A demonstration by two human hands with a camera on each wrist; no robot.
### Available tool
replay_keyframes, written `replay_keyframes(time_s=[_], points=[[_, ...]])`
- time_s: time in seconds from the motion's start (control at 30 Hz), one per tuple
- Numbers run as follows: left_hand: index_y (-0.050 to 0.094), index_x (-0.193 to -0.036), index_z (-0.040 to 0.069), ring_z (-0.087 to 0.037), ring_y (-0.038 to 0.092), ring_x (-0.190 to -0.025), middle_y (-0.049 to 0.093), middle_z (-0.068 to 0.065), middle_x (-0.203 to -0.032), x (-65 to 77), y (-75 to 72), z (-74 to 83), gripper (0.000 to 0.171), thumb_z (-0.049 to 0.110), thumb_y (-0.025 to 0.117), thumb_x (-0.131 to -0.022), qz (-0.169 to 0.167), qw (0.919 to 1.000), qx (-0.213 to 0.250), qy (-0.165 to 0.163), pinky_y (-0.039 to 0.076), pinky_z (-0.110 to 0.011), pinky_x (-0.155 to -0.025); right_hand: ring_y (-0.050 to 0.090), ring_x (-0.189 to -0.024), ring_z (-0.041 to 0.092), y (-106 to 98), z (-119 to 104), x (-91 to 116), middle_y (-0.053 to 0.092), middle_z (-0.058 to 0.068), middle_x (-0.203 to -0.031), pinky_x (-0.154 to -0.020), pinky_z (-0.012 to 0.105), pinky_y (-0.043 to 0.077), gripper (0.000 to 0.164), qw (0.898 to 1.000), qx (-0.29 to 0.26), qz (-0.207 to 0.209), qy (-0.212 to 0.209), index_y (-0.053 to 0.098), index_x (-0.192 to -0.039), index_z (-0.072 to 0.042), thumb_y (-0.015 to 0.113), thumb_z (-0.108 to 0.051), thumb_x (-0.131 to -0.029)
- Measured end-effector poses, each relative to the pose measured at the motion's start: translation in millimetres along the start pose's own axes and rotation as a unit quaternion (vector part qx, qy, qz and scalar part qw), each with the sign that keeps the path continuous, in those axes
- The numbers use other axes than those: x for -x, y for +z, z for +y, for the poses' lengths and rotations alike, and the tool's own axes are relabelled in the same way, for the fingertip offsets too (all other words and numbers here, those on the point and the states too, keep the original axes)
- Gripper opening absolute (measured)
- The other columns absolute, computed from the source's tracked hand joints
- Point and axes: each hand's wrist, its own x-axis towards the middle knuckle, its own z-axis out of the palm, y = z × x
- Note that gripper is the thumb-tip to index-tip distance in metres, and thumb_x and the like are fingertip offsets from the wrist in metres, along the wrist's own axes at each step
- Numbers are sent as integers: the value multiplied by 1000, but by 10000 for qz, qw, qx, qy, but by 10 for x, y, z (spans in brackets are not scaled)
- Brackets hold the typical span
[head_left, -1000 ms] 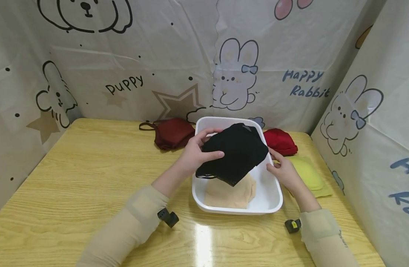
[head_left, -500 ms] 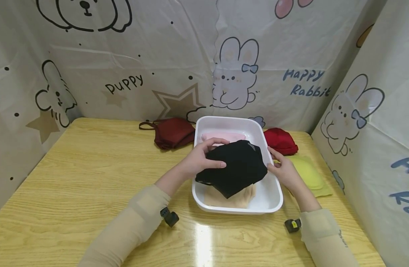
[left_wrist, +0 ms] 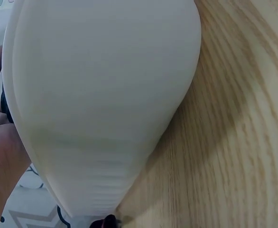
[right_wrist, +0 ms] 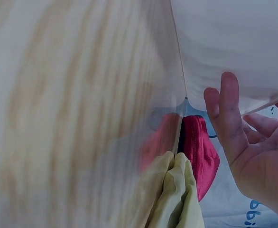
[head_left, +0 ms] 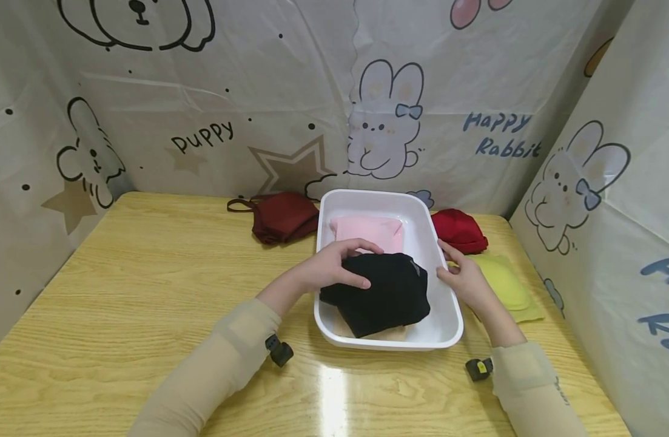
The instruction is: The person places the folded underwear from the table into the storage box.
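A white plastic basin (head_left: 452, 328) stands on the table. My left hand (head_left: 329, 267) reaches over its left rim and holds a folded black undergarment (head_left: 389, 297), thumb on top and fingers along its far edge. The black piece lies low in the basin's near half, covering most of a folded beige cloth (head_left: 345, 329). Behind it a folded pink cloth (head_left: 369, 233) lies flat. On the basin's right rim my right hand (head_left: 465, 279) grips with the thumb over the edge; in the right wrist view its fingers (right_wrist: 230, 95) lie against the outer wall.
A folded dark-red garment with a strap (head_left: 282, 218) lies left of the basin. To the right are a bright red folded garment (head_left: 458, 232) and a yellow padded one (head_left: 500, 285). A printed cloth backdrop (head_left: 290, 73) encloses the table's back and sides.
My left hand has lowered the black undergarment toward me, into the basin's near half. The pink cloth has come into view and the beige one is mostly covered. My right hand stays at the rim.
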Motion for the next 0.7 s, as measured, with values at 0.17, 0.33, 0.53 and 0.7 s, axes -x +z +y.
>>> replay_keyframes(time_s=[0.17, 0.33, 0.53, 0.7], points=[[58, -124, 19, -15, 56, -108, 63, -2, -118, -20, -2, 27, 55, 7, 79, -75, -263, 9984, -502, -52, 44, -31, -96, 54, -102, 32, 5, 1, -4, 42, 20, -134, -87, 39, 53, 69, 10000, -28, -17, -14, 23, -151, -20, 57, -18, -91], [59, -123, 18, -13, 52, -114, 60, 3, -122, -79, 4, 4, 53, 8, 79, -75, -593, 9942, -899, -25, 40, -29, -100, 55, -102, 32, 2, -12, 2, 42, 21, -134, -87, 39, 53, 69, 10000, -31, -30, -46, 23, -151, -20, 57, -18, -91], [60, -122, 18, -11, 49, -119, 59, 8, -123, -133, 8, -43, 53, 9, 80, -74, -766, 9911, -1085, -85, 36, -29, -104, 56, -101, 32, -3, -17, 8, 42, 21, -135, -85, 38, 54, 68, 10000, -56, -68, -41, 23, -151, -20, 56, -17, -92], [61, -121, 18, -14, 47, -123, 59, 8, -123, -158, 10, -55, 53, 10, 80, -73, -778, 9891, -1239, -187, 34, -31, -107, 55, -100, 31, -13, -27, 10, 42, 21, -135, -84, 36, 54, 69, 10000, 21, -55, 24, 22, -152, -20, 57, -18, -92]])
